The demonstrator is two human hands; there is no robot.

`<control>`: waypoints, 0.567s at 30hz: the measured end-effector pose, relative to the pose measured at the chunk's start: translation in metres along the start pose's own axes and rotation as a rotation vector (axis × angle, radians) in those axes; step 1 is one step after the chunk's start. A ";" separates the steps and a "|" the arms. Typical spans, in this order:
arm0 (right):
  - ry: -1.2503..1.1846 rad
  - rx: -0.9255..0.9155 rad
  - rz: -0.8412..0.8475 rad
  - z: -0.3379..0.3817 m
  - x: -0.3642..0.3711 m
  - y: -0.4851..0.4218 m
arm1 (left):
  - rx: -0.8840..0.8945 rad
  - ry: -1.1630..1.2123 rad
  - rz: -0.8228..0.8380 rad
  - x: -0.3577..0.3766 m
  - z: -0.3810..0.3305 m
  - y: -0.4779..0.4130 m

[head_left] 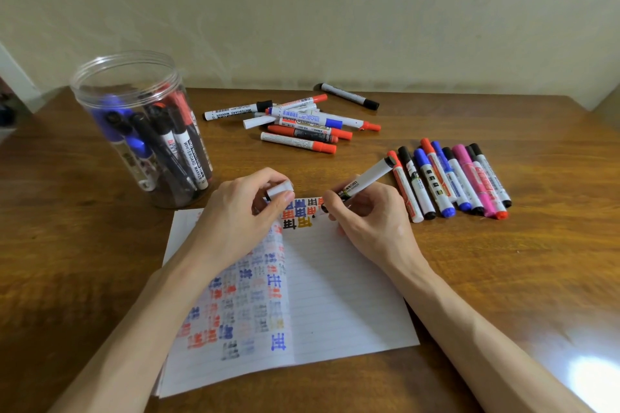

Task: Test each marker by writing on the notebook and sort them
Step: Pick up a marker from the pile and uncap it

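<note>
- The marker (pixel 369 178) being tested is a white round stick with a black end. There is small print on it, too small to read. It slants up to the right, and its dark tip is at the top edge of the notebook's right page.
- The right hand (pixel 369 218) grips this marker with curled fingers, like a pen.
- The left hand (pixel 241 211) pinches a short white cap (pixel 280 189) between thumb and fingers, just left of the marker's tip.
- The notebook (pixel 335 295) lies open and flat in front of the person, under both hands. Its paper is white with thin lines.
- Near the top of the right page are blocky test marks in black, orange and red. The left page shows many faded marks in blue, red, grey and yellow.
- To the right lies a neat row of markers (pixel 449 178), side by side and touching. There are about nine, with red, black, blue and pink caps.
- At the back is a loose pile of markers (pixel 295 121), about seven, lying across each other. One reads "WHITEBOARD MARKER".
- One lone marker (pixel 349 96) with a black cap lies behind the pile.
- On the left stands a clear round plastic jar (pixel 141 131) with no lid. It holds more markers with blue, black and red caps. One reads "WHITEBOARD MARKER".
- Everything sits on a shiny brown wooden table (pixel 503 278).
</note>
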State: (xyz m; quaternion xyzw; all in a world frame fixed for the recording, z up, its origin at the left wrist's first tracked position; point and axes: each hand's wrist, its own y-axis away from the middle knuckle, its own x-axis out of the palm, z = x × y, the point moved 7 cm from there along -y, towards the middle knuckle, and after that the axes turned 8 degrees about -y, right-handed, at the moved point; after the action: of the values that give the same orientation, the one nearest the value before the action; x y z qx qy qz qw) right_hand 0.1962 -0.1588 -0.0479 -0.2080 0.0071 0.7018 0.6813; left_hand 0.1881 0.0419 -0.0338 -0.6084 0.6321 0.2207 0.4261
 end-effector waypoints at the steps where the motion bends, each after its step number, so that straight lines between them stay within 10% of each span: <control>1: 0.003 0.002 0.005 0.000 0.000 0.000 | 0.000 -0.002 -0.001 0.000 0.000 0.000; 17: 0.022 0.030 0.002 0.000 0.000 0.000 | 0.009 0.000 0.000 0.000 0.001 0.000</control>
State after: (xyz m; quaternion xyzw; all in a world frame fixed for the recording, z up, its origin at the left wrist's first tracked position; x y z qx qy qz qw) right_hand 0.1959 -0.1594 -0.0482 -0.2056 0.0253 0.6999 0.6836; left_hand 0.1887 0.0423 -0.0341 -0.6063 0.6333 0.2177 0.4289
